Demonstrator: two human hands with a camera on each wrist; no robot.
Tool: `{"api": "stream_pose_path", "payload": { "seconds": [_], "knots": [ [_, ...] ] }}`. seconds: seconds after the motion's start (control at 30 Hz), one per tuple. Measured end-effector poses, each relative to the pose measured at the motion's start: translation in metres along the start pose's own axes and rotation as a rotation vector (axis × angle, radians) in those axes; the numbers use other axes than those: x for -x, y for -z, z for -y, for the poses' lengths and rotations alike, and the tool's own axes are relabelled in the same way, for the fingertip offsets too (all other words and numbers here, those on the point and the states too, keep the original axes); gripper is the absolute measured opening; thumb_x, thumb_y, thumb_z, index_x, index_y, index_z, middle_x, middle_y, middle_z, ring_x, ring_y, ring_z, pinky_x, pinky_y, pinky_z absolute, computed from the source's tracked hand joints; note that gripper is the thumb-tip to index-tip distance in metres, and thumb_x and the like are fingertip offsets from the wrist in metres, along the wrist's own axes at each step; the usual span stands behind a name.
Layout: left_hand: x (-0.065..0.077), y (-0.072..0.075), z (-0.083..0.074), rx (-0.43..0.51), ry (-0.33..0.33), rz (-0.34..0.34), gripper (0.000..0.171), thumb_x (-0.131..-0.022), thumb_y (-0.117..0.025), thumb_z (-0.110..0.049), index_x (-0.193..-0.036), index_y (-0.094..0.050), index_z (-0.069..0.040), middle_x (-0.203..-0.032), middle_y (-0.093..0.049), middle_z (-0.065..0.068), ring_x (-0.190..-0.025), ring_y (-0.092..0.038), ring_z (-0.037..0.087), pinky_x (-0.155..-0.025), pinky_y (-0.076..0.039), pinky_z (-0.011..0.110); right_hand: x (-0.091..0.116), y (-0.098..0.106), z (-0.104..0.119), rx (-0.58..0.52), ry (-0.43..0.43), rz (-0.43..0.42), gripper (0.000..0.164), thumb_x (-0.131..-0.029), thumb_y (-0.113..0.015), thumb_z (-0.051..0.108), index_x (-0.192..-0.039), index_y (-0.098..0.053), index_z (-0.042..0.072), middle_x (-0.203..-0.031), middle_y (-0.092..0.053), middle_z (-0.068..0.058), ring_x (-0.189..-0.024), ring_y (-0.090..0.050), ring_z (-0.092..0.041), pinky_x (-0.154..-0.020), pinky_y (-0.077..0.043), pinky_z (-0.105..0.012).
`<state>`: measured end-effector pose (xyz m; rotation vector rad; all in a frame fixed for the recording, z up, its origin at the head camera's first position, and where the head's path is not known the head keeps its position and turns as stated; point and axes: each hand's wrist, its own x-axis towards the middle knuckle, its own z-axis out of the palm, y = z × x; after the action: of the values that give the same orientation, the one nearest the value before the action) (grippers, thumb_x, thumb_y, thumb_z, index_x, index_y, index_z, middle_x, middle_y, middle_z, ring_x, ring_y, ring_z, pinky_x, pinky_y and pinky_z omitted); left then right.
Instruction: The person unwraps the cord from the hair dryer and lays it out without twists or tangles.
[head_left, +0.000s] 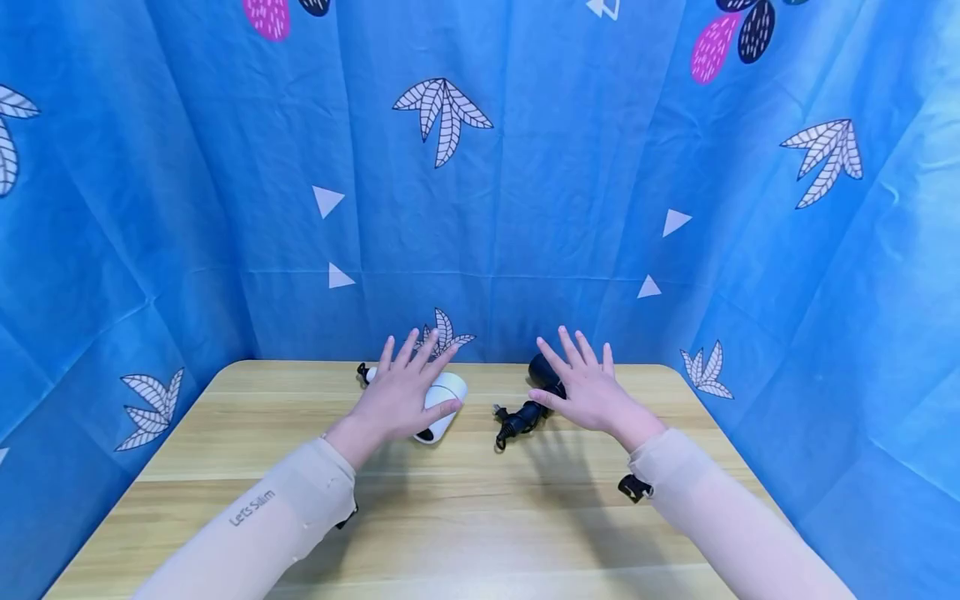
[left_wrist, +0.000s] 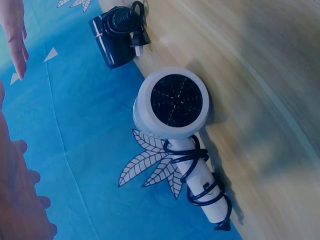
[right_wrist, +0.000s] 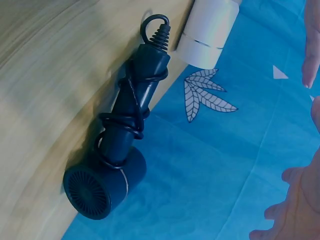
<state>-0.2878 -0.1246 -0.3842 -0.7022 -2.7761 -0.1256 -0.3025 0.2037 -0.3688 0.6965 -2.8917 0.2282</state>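
Observation:
Both hands are spread with fingers straight and hold nothing. My left hand (head_left: 396, 398) is over a white hair dryer (head_left: 450, 387), covering part of it in the head view. Seen from the left wrist, this white hair dryer (left_wrist: 176, 100) shows a dark round grille and a black cord wound about its handle. On the other side, my right hand (head_left: 590, 393) overlaps a black hair dryer (head_left: 543, 371). In the right wrist view the black hair dryer (right_wrist: 120, 142) lies with its cord coiled around the handle, its vented end facing the camera.
A wooden table (head_left: 480, 517) carries both dryers near its far edge, a gap between them. Blue patterned cloth (head_left: 495, 192) hangs behind the table and along both sides. Black wrist straps (head_left: 635, 488) show at the sleeves.

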Motion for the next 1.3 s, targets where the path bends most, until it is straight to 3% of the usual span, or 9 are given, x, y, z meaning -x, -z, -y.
{"api": "stream_pose_path", "payload": {
  "seconds": [0.27,0.6,0.77,1.07,1.3],
  "knots": [
    [0.001,-0.002,-0.002,0.006,0.0,0.001,0.086,-0.092,-0.026,-0.081,-0.161,-0.008,-0.032,-0.167,-0.001,0.006,-0.152,0.005,0.035,-0.119,0.008,0.062,0.0,-0.007,-0.005,0.007,-0.001,-0.012,0.088,-0.093,-0.04,0.076,-0.162,-0.015,0.026,-0.167,-0.001,-0.016,-0.151,-0.001,-0.044,-0.111,0.003,-0.076],
    [0.004,-0.007,-0.004,0.034,-0.004,-0.018,0.084,-0.095,-0.04,-0.073,-0.161,-0.015,-0.029,-0.167,-0.004,0.006,-0.153,0.0,0.036,-0.12,0.006,0.062,0.003,-0.01,-0.004,-0.003,-0.016,0.005,0.087,-0.093,-0.037,0.076,-0.162,-0.015,0.026,-0.167,-0.003,-0.018,-0.151,0.0,-0.043,-0.112,0.003,-0.075],
    [0.005,-0.012,-0.006,0.044,-0.004,-0.022,0.083,-0.095,-0.043,-0.071,-0.161,-0.015,-0.029,-0.167,-0.007,0.007,-0.152,-0.003,0.037,-0.12,0.007,0.061,0.004,-0.011,-0.004,-0.022,-0.025,0.014,0.085,-0.095,-0.043,0.071,-0.162,-0.015,0.026,-0.167,-0.001,-0.016,-0.151,0.001,-0.044,-0.112,0.003,-0.075],
    [0.006,-0.022,-0.009,0.043,-0.009,-0.02,0.082,-0.095,-0.037,-0.074,-0.161,-0.02,-0.028,-0.167,-0.011,0.008,-0.152,-0.002,0.036,-0.12,0.001,0.063,0.006,-0.017,-0.004,-0.043,-0.042,0.028,0.083,-0.096,-0.046,0.068,-0.162,-0.017,0.025,-0.167,-0.003,-0.017,-0.151,0.002,-0.042,-0.112,0.004,-0.075],
    [0.006,-0.031,-0.012,0.036,-0.01,-0.012,0.084,-0.093,-0.026,-0.079,-0.161,-0.014,-0.031,-0.167,-0.006,0.007,-0.152,0.001,0.035,-0.12,0.004,0.061,0.007,-0.024,-0.007,-0.061,-0.05,0.035,0.082,-0.096,-0.045,0.068,-0.161,-0.017,0.026,-0.167,-0.003,-0.016,-0.151,0.001,-0.043,-0.112,0.006,-0.075]
  ]
}}
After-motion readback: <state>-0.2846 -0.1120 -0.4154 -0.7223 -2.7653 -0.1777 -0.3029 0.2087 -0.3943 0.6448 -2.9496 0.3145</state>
